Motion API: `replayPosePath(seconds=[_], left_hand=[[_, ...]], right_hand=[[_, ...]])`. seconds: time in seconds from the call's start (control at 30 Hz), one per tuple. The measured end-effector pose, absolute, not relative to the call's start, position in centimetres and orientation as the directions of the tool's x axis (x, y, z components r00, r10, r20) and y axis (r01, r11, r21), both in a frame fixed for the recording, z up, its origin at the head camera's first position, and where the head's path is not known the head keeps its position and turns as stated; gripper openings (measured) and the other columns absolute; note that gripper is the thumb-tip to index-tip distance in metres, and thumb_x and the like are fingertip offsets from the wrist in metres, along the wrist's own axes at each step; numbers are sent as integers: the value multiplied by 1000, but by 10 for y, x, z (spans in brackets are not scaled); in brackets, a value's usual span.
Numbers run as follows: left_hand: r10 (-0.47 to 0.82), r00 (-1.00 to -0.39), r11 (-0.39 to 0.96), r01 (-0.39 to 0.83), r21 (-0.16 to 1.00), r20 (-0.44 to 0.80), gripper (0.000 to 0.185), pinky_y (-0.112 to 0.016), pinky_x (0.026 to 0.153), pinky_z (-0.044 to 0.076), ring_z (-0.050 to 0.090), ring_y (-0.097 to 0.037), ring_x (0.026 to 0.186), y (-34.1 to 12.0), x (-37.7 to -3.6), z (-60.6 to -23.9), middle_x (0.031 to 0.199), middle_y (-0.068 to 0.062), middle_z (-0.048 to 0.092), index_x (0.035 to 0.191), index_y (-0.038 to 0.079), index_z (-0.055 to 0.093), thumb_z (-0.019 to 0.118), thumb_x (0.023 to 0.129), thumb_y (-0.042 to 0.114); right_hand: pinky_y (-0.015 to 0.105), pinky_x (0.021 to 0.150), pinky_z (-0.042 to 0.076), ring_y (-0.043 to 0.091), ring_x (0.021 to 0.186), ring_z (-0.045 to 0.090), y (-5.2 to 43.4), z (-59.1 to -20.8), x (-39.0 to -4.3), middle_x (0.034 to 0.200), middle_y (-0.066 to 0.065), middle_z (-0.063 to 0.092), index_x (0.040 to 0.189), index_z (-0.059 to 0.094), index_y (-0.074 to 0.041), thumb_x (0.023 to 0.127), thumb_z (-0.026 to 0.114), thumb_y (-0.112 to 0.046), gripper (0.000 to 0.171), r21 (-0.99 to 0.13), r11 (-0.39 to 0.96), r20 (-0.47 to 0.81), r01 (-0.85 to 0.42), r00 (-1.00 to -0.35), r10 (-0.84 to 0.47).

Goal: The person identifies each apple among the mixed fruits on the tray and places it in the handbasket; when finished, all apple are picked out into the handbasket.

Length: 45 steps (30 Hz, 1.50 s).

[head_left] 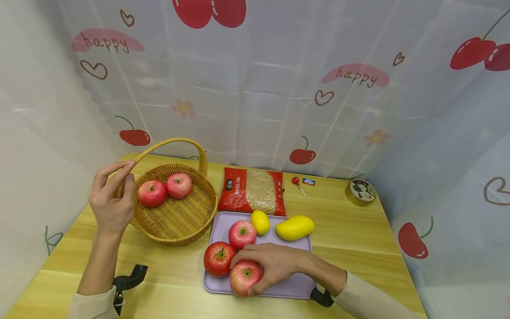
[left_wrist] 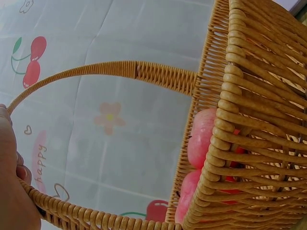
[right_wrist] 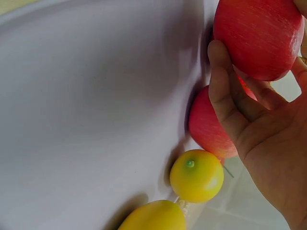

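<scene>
My left hand (head_left: 112, 195) grips the arched handle (head_left: 171, 141) of a wicker basket (head_left: 175, 241); in the left wrist view the fingers wrap its upper bend. Two pink-red apples (head_left: 152, 193) lie side by side inside the basket. Over the front of a lilac tray (head_left: 287, 290), my right hand (head_left: 275, 263) holds a pinkish apple (head_left: 245, 279), thumb on the near side and fingers around the far side. A darker red apple (head_left: 219, 259) sits just left of it. Behind them on the tray are another pink apple (head_left: 242, 235), a lemon (head_left: 260, 222) and a yellow mango (head_left: 295, 227).
Behind the tray lies a red bag of noodle-like food (head_left: 255, 190). Right of the bag are a red lollipop (head_left: 296, 182) and a small blue wrapped piece (head_left: 308, 181). A round tin (head_left: 360, 192) stands at the back right corner, and a printed curtain (head_left: 255, 88) hangs behind the table.
</scene>
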<state>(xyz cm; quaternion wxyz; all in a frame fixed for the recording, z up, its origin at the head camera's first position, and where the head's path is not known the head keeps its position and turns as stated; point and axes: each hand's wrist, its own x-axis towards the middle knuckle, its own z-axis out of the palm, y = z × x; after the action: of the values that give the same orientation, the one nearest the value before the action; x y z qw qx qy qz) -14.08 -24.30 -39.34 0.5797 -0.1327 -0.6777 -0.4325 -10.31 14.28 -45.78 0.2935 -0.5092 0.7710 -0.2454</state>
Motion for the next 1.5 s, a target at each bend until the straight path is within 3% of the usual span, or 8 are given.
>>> replayPosePath(seconds=[1.5], left_hand=[[-317, -286, 591, 686, 424, 904, 19, -23, 90, 50, 68, -24, 98, -243, -141, -393, 101, -22, 71, 99, -1, 80, 65, 92, 7]], right_hand=[[22, 96, 46, -4, 115, 49, 120, -431, -104, 133, -26, 49, 138, 46, -50, 83, 71, -54, 61, -676, 306, -111, -670, -319, -941]])
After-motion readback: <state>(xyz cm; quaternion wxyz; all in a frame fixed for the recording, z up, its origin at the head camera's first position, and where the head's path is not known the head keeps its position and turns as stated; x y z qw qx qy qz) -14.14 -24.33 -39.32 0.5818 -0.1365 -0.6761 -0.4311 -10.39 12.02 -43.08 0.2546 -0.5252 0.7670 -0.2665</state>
